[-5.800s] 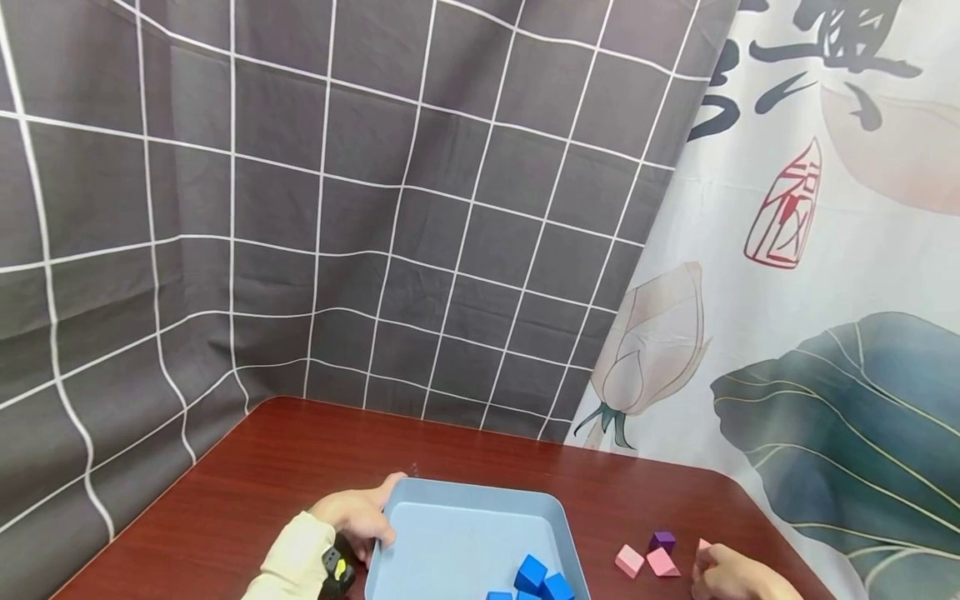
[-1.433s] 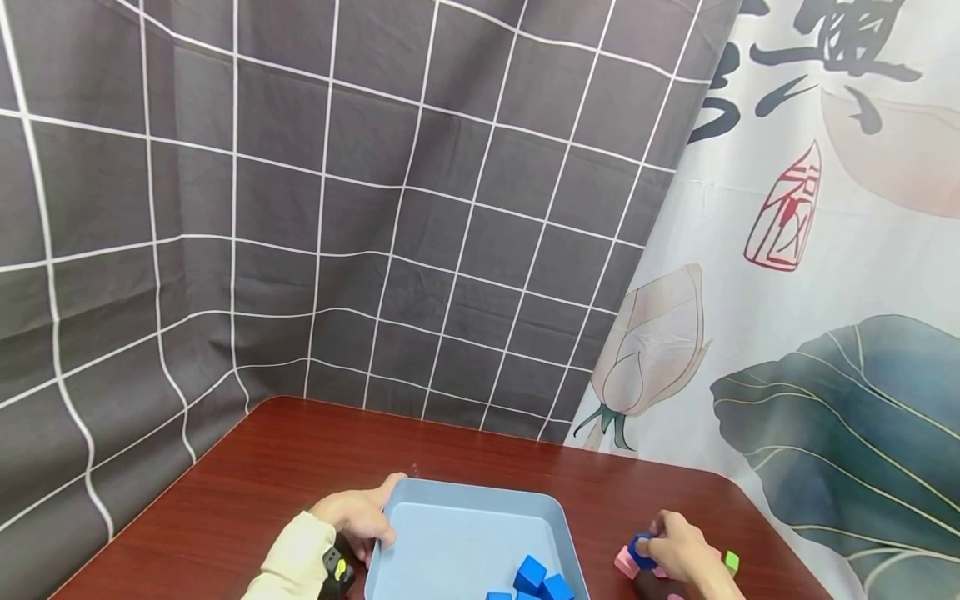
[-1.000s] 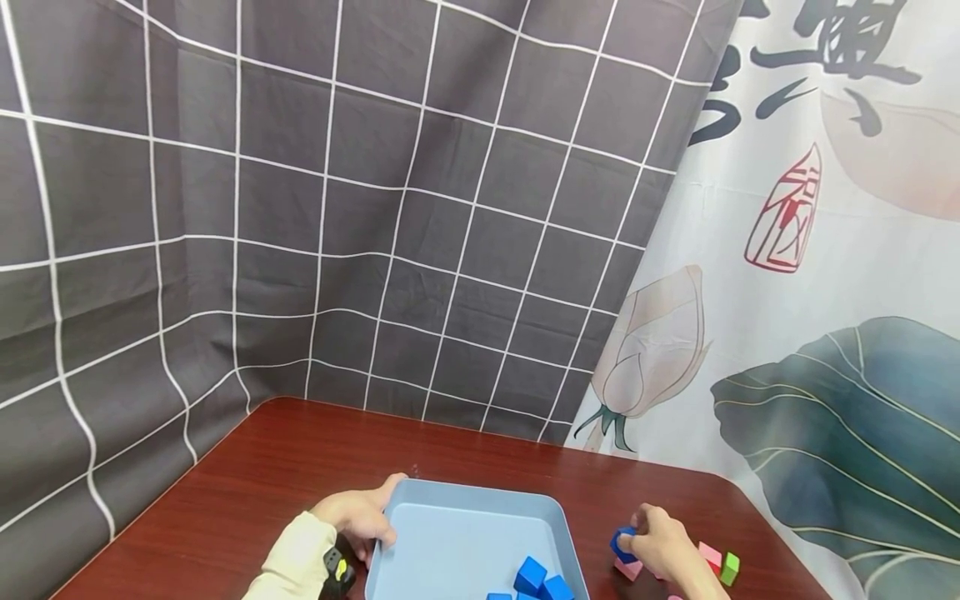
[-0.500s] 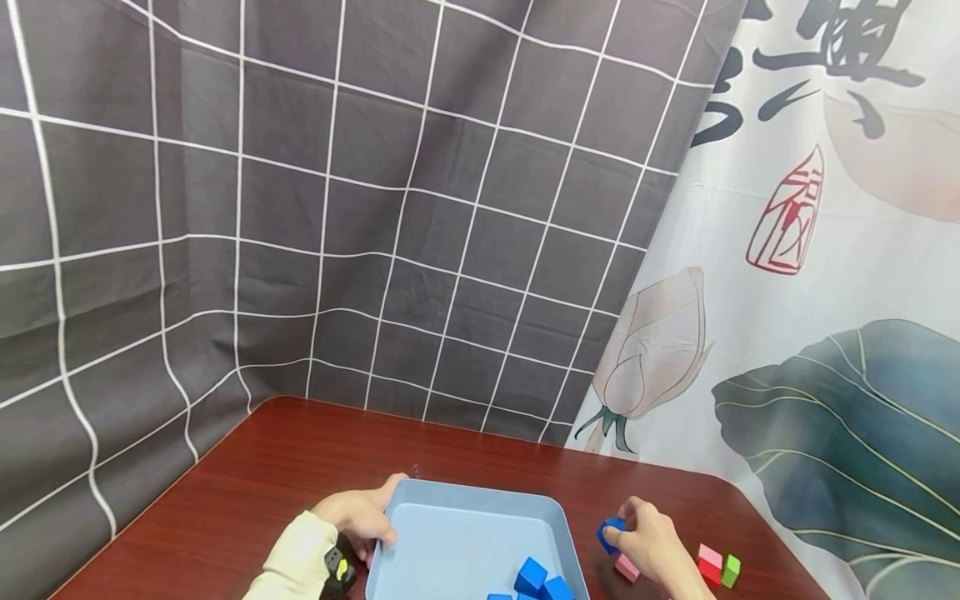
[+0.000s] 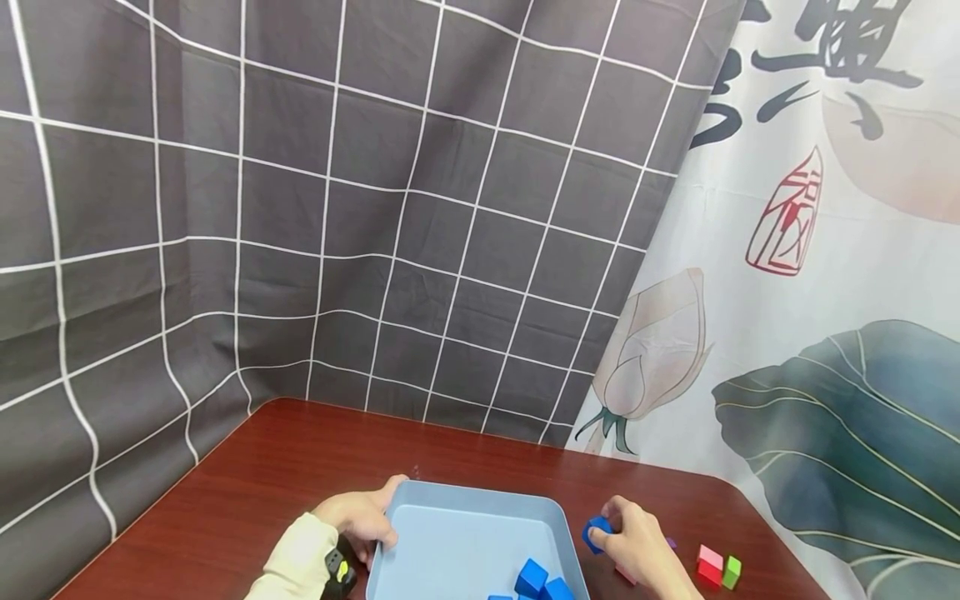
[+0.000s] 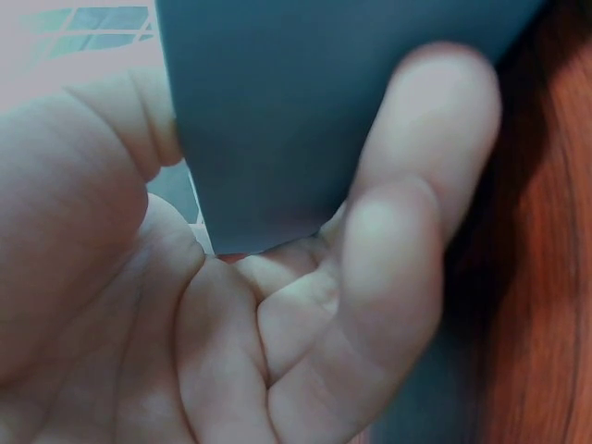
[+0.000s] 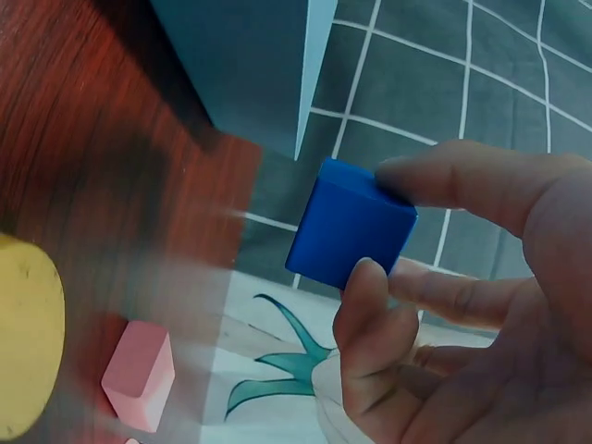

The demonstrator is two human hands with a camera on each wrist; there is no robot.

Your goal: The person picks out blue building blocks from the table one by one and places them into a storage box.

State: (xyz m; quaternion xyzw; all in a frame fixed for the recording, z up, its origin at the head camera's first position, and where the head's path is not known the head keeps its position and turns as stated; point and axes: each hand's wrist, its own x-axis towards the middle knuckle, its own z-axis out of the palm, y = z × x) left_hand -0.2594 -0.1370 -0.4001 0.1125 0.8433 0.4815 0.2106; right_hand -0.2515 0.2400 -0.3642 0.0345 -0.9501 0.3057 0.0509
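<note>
My left hand (image 5: 358, 517) grips the left wall of a light blue tray (image 5: 450, 533), thumb inside and fingers underneath, as the left wrist view shows. Several blue blocks (image 5: 531, 577) lie in the tray's near right part, cut off by the bottom edge of the head view. My right hand (image 5: 637, 542) pinches another blue block (image 7: 351, 222) between thumb and fingertips. It holds this block just outside the tray's right wall. Below the hand, a pink block (image 7: 139, 375) rests on the table, mostly covered by the hand in the head view.
Right of my right hand stand a pink block (image 5: 710, 556), a red block (image 5: 709, 574) and a green block (image 5: 732, 572). A bit of a purple block (image 5: 671, 542) shows behind the hand. A yellow rounded piece (image 7: 28, 333) appears in the right wrist view. Curtains border the brown table (image 5: 322, 442).
My right hand has come from the far right, taken up a blue block and carried it left toward the tray. Red and green blocks have come into sight. The left hand keeps its place.
</note>
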